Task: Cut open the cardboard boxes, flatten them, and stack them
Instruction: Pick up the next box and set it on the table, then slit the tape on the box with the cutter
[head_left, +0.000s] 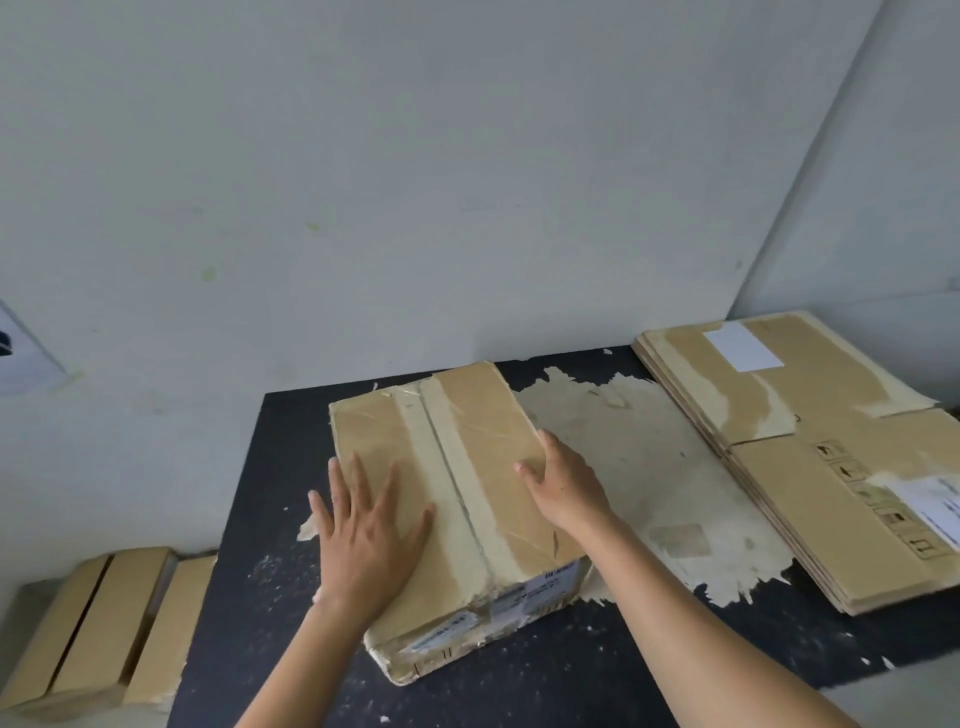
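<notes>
1. Left hand (363, 530) lies flat on top of the sealed box (467, 493), fingers spread. Right hand (566, 483) rests open on its right top edge. Neither grips.
2. Box sits mid tabletop (571, 675). Centre seam is taped shut, contents hidden.
3. Looks like steadying before the cut. Keep palms off the tape line and slit shallow along the seam. No cutter in view.
4. Flattened stack (805, 467) lies well apart at the right. More boxes (104, 623) sit lower left, contents not visible.
</notes>
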